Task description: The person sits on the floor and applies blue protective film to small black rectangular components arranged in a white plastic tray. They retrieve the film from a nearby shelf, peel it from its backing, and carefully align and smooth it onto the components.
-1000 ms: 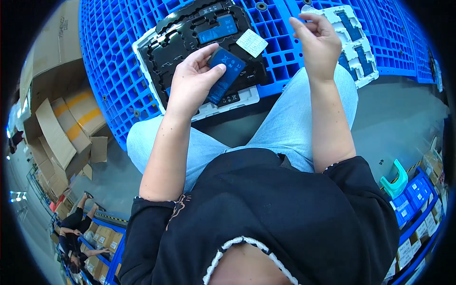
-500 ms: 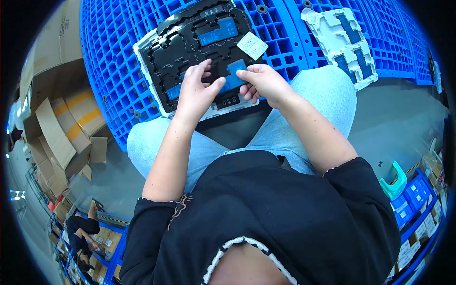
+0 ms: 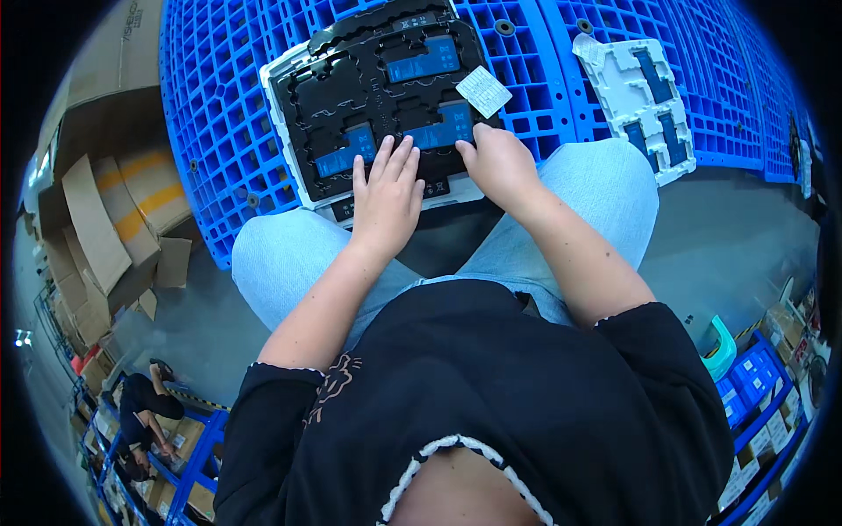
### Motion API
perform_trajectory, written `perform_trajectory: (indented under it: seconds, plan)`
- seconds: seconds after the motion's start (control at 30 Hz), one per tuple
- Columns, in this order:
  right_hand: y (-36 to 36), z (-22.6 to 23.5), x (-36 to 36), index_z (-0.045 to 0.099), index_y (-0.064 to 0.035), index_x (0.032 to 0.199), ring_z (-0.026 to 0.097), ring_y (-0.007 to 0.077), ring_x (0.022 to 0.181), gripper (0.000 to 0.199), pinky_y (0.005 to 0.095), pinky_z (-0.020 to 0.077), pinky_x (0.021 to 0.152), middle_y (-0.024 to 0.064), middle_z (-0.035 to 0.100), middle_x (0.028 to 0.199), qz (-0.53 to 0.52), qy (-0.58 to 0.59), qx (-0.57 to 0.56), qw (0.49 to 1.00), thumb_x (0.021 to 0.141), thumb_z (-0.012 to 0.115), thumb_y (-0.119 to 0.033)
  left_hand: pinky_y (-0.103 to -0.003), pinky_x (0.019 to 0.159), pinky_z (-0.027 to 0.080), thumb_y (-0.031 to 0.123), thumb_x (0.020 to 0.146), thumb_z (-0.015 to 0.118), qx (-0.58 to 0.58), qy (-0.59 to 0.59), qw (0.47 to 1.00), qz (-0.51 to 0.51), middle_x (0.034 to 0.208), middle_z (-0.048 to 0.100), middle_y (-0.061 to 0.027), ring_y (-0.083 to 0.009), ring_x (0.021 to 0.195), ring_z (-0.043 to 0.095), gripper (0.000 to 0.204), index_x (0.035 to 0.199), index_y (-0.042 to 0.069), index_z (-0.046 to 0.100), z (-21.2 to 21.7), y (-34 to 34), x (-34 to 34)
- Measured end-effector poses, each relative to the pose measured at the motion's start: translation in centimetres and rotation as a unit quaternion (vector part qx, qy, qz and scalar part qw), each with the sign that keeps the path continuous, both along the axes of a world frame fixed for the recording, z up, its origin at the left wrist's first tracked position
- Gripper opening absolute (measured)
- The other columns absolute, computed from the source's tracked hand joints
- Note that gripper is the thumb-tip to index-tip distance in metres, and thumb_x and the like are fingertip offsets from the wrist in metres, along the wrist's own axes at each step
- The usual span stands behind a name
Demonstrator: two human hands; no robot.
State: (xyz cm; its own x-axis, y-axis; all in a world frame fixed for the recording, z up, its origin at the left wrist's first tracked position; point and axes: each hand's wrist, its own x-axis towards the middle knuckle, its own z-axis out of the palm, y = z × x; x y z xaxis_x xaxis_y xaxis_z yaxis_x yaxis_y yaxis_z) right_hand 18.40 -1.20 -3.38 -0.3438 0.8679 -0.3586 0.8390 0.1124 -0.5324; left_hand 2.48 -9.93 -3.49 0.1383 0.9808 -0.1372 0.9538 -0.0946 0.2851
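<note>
A black moulded tray (image 3: 329,96) lies before my knees, with flat blue-and-black battery packs in its recesses. One battery pack (image 3: 431,133) lies in the recess near the middle, another (image 3: 424,61) farther back, and a third (image 3: 348,156) at the left. My left hand (image 3: 390,195) is open and flat, its fingertips against the near edge of the middle pack. At that pack's right end, my right hand (image 3: 504,168) has its thumb and forefinger apart; its other fingers are curled and partly hidden.
Blue pallets (image 3: 230,131) support the tray. A white label sheet (image 3: 483,92) lies on the tray's right edge. To the right is a white tray (image 3: 614,92) with dark packs. Open cardboard boxes (image 3: 114,223) stand left. Another person (image 3: 140,416) bends at lower left.
The pack that was tilted between my hands now lies flat in the recess. My left hand has flattened and moved right; my right hand has shifted to the pack's right end.
</note>
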Motion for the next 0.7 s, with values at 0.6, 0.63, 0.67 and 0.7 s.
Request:
perform_trajectory:
  seconds: [0.6,0.63,0.67,0.7]
  plan:
    - [1.3,-0.2,1.7,0.058,0.0019,0.086,0.061,0.0323,0.076,0.028,0.0382,0.0477,0.067,0.0174,0.061,0.080,-0.138,0.065,0.038,0.988,0.078,0.065,-0.024,-0.050,0.104,0.025,0.022,0.081,0.061,0.092,-0.016,0.987,0.131,0.135,0.035,-0.0168,-0.0362,0.128,0.031,0.044,0.122,0.008,0.051,-0.1,0.4,-2.0]
    - [1.4,0.0,1.8,0.057,0.0028,0.088,0.060,0.0332,0.080,0.030,0.0389,0.0475,0.069,0.0187,0.060,0.085,-0.137,0.028,0.031,0.990,0.078,0.065,-0.025,-0.048,0.104,0.026,0.023,0.080,0.062,0.109,-0.031,0.978,0.176,0.135,0.035,-0.0196,-0.0377,0.126,0.032,0.047,0.123,0.006,0.050,-0.1,0.8,-2.9]
    - [1.4,0.2,2.0,0.056,0.0037,0.089,0.059,0.0341,0.083,0.033,0.0397,0.0474,0.071,0.0201,0.058,0.090,-0.136,-0.010,0.025,0.990,0.079,0.064,-0.027,-0.045,0.104,0.027,0.024,0.080,0.063,0.125,-0.046,0.966,0.221,0.134,0.034,-0.0224,-0.0392,0.124,0.033,0.050,0.124,0.004,0.048,-0.2,1.2,-4.0]
    - [1.4,0.4,2.0,0.055,0.0046,0.091,0.058,0.0349,0.086,0.036,0.0404,0.0473,0.073,0.0215,0.057,0.095,-0.134,-0.047,0.019,0.990,0.079,0.064,-0.028,-0.046,0.104,0.026,0.025,0.080,0.062,0.142,-0.057,0.946,0.287,0.133,0.033,-0.0260,-0.0405,0.125,0.031,0.053,0.124,0.000,0.046,-0.6,1.4,-5.2]
